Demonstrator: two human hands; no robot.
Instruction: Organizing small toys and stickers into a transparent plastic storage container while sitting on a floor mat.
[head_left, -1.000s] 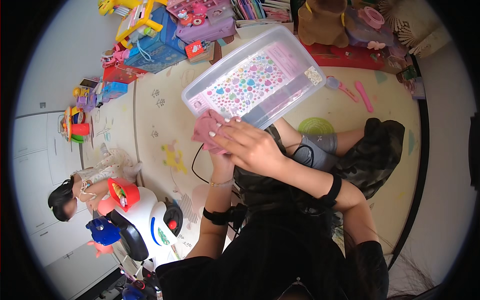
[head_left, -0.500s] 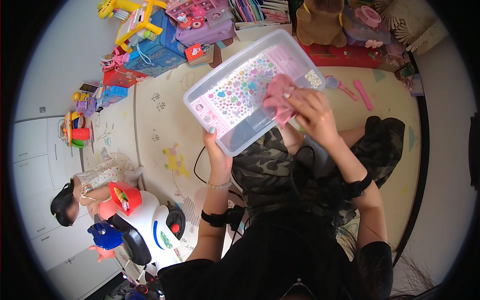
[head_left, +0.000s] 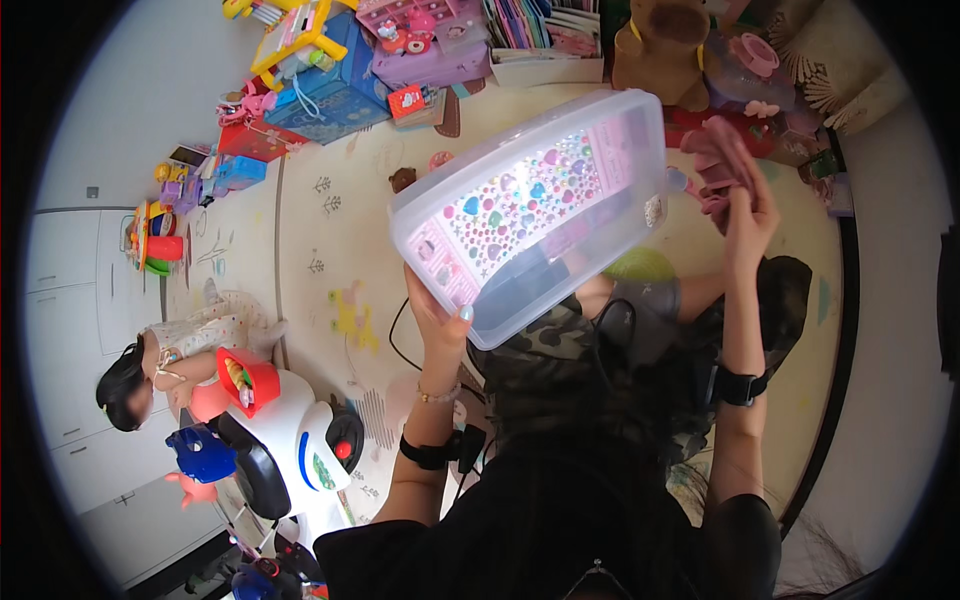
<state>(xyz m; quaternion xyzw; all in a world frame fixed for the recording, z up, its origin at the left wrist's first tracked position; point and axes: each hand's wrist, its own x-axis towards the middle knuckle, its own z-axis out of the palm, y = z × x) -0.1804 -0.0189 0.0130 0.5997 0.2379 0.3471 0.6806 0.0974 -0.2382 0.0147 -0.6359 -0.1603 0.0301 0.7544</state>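
Observation:
My left hand (head_left: 440, 318) grips the near left corner of a clear plastic box (head_left: 575, 300), its thumb over the rim. The box is tilted above my lap. Inside lies a sheet of colourful gem stickers (head_left: 530, 195) with pink printed ends, and a small pale thing (head_left: 653, 211) sits by the box's right end. Off to the right, apart from the box, my right hand (head_left: 752, 225) is closed on a crumpled pink cloth (head_left: 722, 160), which hangs over the fingers.
Toys, a blue box (head_left: 335, 95), an organiser of books (head_left: 545, 65) and a brown plush toy (head_left: 660, 60) line the far side of the patterned mat (head_left: 350, 220). To the left, a person (head_left: 190, 355) sits by a white ride-on toy (head_left: 290, 420) with a red bucket (head_left: 262, 385).
My right hand has drawn the pink cloth out from over the box, moving right. The box has shifted right and tipped, so more of its outer side shows.

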